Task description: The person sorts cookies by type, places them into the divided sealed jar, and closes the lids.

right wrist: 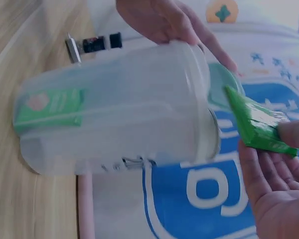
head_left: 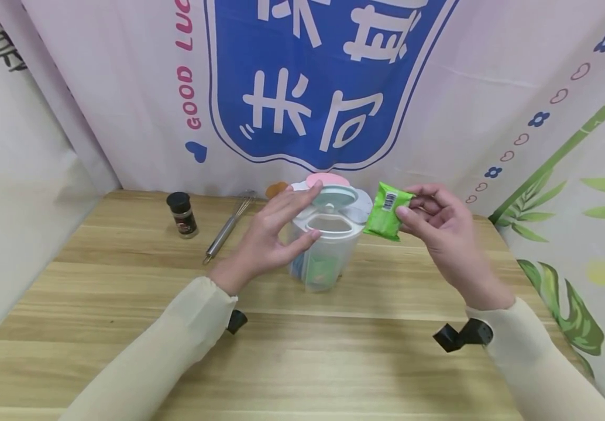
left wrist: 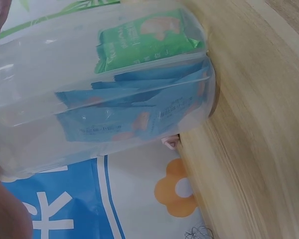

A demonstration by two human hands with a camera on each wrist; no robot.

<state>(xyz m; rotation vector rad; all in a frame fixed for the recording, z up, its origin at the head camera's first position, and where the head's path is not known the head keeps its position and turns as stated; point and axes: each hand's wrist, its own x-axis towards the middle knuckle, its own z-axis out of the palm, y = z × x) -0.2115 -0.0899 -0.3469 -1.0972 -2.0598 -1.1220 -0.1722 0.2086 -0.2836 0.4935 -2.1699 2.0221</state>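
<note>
A clear, divided plastic storage container (head_left: 341, 254) with a white top stands upright on the table. One pale green flap lid (head_left: 336, 197) is raised above its opening. My left hand (head_left: 268, 234) is at the container's left side, fingers extended, touching the rim and lid area. With thumb and fingers my right hand (head_left: 447, 234) pinches a shiny green packet (head_left: 384, 219), just right of the opening and apart from it. Inside, another green packet (left wrist: 144, 40) lies in one compartment, and several blue packets (left wrist: 109, 122) fill the one beside it.
To the left on the wooden table (head_left: 123, 304) stand a black-capped spice jar (head_left: 182, 216) and, lying flat, a metal whisk (head_left: 226, 231). Close behind the container hangs a printed curtain (head_left: 150, 158).
</note>
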